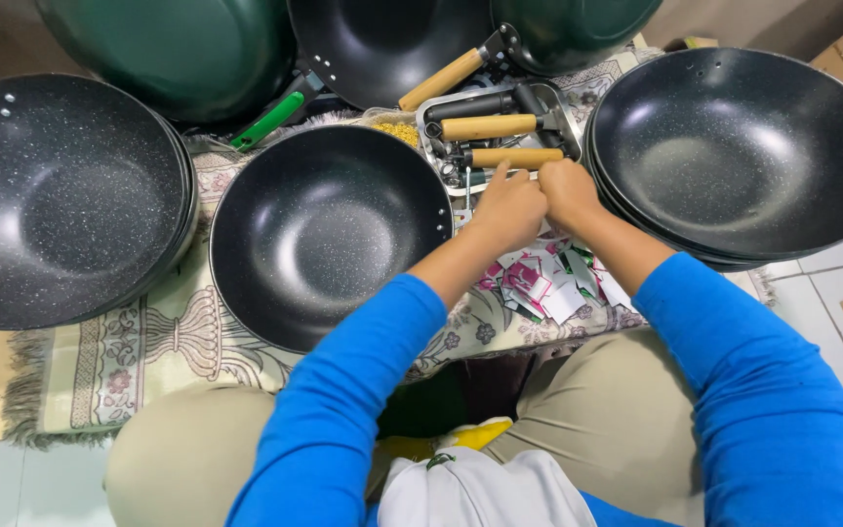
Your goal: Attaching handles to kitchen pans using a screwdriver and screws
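The person is sitting with both blue sleeves reaching toward the middle of the frame, where the two hands are meeting. The left hand (507, 207) and the right hand (568, 191) are touching each other, knuckles up, just below a metal tray (566, 105) in the upper middle of the frame. The fingers of both hands are curled in, closed around something small at the tray's near edge; what they are gripping is hidden behind the knuckles, so I cannot tell what it is. One finger of the left hand is pointing up toward the nearest wooden handle (516, 157), which is lying in the tray just above the hands. A second wooden handle (488, 127) is lying in the tray above it, beside some dark metal parts.

Just left of the hands, a black speckled wok without a handle (329, 232) is sitting in the middle of the frame on a patterned cloth (139, 337). A stack of similar black woks (59, 195) is filling the left side of the frame, and another stack (742, 151) is filling the upper right, close beside the right hand. Along the top edge, a green wok (178, 49) is lying bottom up, and next to it a black wok with a wooden handle (382, 44) is resting with its handle reaching toward the tray. A pile of small pink, white and green paper tags (543, 278) is lying on the cloth between the forearms.
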